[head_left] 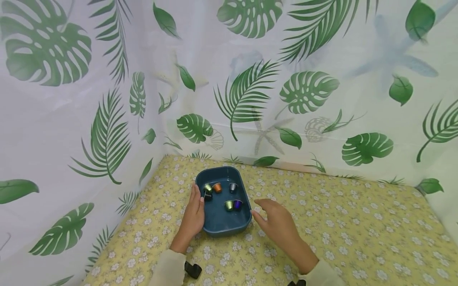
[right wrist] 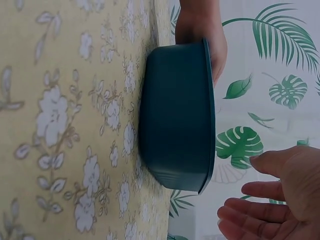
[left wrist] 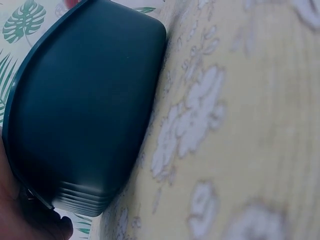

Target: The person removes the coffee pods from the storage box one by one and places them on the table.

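Note:
A dark blue-green plastic bin [head_left: 222,226] sits on the tablecloth with several small coffee capsules inside. Toward its far end lie a light green capsule [head_left: 208,188], an orange capsule [head_left: 217,187], a grey capsule [head_left: 233,187] and a black capsule [head_left: 208,196]. Nearer the middle, another light green capsule [head_left: 229,205] touches a purple capsule [head_left: 237,204]. My left hand [head_left: 193,214] lies along the bin's left side, fingers extended and touching it. My right hand [head_left: 279,222] is beside the right rim, fingers loosely bent, holding nothing; the right wrist view shows a gap between it and the bin [right wrist: 177,115].
A yellow floral tablecloth [head_left: 358,230] covers the surface under the bin. White leaf-printed sheeting [head_left: 315,51] stands behind and along the left. Dark straps [head_left: 193,270] sit at the wrists over pale sleeves [head_left: 168,268].

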Demonstrator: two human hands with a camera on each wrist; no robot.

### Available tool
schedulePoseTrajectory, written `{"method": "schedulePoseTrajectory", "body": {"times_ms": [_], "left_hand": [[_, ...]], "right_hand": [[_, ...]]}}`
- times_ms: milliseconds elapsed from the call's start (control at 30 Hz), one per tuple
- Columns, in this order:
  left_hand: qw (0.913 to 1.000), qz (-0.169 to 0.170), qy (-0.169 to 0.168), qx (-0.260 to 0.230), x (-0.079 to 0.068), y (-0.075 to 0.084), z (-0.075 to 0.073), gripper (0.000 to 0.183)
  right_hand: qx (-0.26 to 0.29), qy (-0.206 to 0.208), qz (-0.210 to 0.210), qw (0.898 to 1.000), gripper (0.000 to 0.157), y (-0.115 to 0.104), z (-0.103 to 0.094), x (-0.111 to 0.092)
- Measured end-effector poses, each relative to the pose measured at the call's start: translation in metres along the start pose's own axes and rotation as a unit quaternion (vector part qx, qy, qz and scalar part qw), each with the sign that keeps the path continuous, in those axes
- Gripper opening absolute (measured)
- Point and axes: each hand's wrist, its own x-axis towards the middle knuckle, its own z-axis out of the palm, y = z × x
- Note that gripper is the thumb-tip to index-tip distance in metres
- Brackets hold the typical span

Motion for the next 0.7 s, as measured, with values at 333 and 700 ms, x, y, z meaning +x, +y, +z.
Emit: {"method": "schedulePoseTrajectory", "body": {"times_ms": [333,700], "left_hand": [[0.9999,0.005,0.01,-0.006,0.0,0.002,0.003,0.058],[0.9999,0.006,0.009,-0.002,-0.001,0.003,0.0,0.058]], "right_hand": [[0.018,0.025,-0.04,0.999,0.031,-0.008,0.012,0.009],[0.022,-0.023,-0.023,0.999,0.033,-0.024,0.02,0.02]]}}
